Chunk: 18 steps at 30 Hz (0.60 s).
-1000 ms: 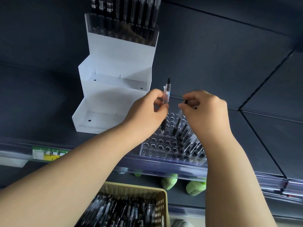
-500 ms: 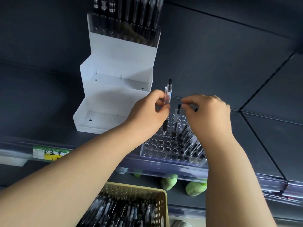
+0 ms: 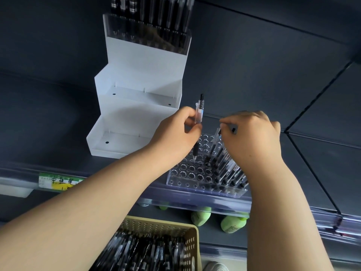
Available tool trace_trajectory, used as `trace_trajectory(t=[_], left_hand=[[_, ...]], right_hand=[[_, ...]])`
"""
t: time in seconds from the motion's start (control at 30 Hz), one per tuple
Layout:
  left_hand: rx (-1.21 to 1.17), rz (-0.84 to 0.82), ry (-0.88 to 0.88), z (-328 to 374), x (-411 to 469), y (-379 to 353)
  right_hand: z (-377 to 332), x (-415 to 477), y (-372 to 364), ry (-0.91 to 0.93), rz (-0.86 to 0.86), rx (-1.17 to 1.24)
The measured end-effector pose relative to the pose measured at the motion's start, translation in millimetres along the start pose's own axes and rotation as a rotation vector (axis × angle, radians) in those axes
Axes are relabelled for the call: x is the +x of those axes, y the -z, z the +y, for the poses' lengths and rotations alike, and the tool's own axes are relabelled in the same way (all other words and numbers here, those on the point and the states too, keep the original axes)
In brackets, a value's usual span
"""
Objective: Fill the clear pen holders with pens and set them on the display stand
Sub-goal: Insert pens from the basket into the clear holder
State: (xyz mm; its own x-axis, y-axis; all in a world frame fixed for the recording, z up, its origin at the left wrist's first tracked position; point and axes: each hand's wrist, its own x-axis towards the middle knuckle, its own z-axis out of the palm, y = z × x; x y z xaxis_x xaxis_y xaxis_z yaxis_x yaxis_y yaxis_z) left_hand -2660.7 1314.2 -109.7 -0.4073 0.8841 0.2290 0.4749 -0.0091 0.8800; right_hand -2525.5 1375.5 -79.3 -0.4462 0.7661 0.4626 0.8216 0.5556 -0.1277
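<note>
A clear pen holder [image 3: 187,174] with rows of round holes lies on the dark shelf, its right side filled with several black pens [image 3: 227,170]. My left hand [image 3: 176,136] grips a clear black-tipped pen [image 3: 199,114] upright, its tip just above the holes. My right hand [image 3: 252,137] pinches the top of another pen [image 3: 214,141] that leans in a hole. The white stepped display stand [image 3: 136,98] rises behind, with a filled clear holder [image 3: 146,30] on its top step; the two lower steps are bare.
A beige perforated basket [image 3: 192,245] full of loose pens sits below, near my arms. Green bottles [image 3: 232,224] lie on the lower shelf. A green and yellow price label [image 3: 58,181] is clipped to the shelf's clear front rail.
My right hand has pushed its pen lower into the holder and shifted slightly right. My left hand keeps its pen upright in nearly the same spot.
</note>
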Motion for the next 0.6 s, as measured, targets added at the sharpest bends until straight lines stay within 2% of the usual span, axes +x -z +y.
trace_trajectory(t=[0.6], left_hand=[[-0.015, -0.051, -0.015, -0.8, -3.3, -7.3]], right_hand=[[-0.4, -2.7, 9.0, -0.047, -0.043, -0.038]])
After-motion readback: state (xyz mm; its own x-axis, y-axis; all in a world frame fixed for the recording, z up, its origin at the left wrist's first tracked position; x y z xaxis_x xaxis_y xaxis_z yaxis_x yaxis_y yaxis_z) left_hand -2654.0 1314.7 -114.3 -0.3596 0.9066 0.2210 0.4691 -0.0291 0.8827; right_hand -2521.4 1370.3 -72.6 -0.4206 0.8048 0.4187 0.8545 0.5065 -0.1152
